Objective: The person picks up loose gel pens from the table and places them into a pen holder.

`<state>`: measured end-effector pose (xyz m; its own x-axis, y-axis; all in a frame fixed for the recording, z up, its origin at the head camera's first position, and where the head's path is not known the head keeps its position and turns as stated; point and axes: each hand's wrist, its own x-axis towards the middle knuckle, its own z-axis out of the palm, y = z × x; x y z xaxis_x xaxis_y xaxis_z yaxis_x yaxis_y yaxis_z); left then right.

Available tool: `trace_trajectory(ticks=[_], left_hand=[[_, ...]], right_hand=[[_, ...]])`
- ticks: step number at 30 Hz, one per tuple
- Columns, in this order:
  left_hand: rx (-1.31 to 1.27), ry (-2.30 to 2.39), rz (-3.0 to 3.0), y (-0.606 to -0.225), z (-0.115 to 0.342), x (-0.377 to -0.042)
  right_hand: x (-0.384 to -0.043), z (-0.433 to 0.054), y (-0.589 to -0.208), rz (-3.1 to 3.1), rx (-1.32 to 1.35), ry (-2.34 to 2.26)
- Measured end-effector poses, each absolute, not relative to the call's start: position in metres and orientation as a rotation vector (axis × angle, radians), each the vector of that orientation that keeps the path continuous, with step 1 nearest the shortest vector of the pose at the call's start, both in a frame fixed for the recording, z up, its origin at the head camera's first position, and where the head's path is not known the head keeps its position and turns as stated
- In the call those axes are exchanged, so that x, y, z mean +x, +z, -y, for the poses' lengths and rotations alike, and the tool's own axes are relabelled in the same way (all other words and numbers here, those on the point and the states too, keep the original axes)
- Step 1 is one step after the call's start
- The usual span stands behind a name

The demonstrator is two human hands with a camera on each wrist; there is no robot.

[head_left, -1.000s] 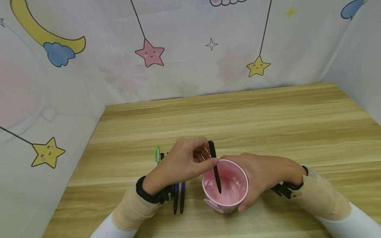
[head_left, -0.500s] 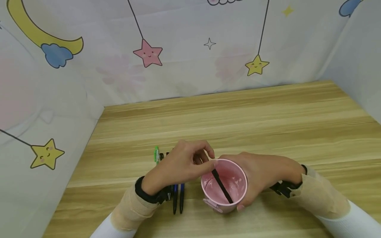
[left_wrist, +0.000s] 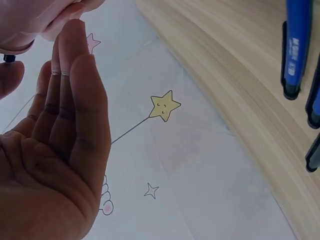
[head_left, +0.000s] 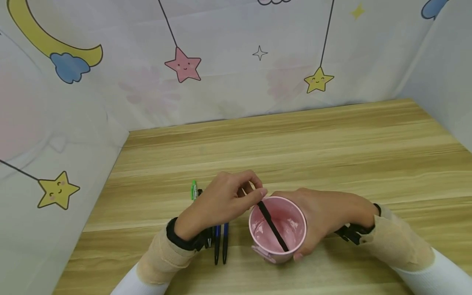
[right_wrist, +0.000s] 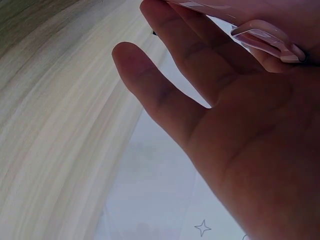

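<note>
Pink cup (head_left: 290, 224) is over the near half of the tabletop (head_left: 295, 143), well apart from the far and left edges, mouth up. Can't see its base. Small handle (head_left: 264, 254) on the side facing the person.

Right hand (head_left: 326, 213) is wrapped round the cup's right side, holding it. Black pen (head_left: 273, 225) slants inside, lower end down in the cup, upper end at the rim towards the tabletop's far-left corner.

Left hand (head_left: 223, 200) is at that rim, fingers lightly bent, not gripping; thumb right by the pen's top, can't tell if touching.

More pens lie between cup and tabletop's left edge, partly hidden under the left hand: two blue-and-black pens (head_left: 217, 246) side by side, plus a green pen (head_left: 194, 190) nearer the far edge.

Star-print curtain (head_left: 228, 96) backs the far edge.
</note>
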<state>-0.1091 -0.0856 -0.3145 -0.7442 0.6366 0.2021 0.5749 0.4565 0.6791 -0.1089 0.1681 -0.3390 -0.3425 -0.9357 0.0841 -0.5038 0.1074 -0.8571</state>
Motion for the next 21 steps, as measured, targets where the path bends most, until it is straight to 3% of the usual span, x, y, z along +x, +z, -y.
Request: trace_trajectory(ticks=[21], left_hand=[[1.027,1.001,-2.742,-0.318,0.0861,-0.1106]], right_hand=[[-0.1093,-0.1681,-0.3388,-1.918,-1.393,-1.145]])
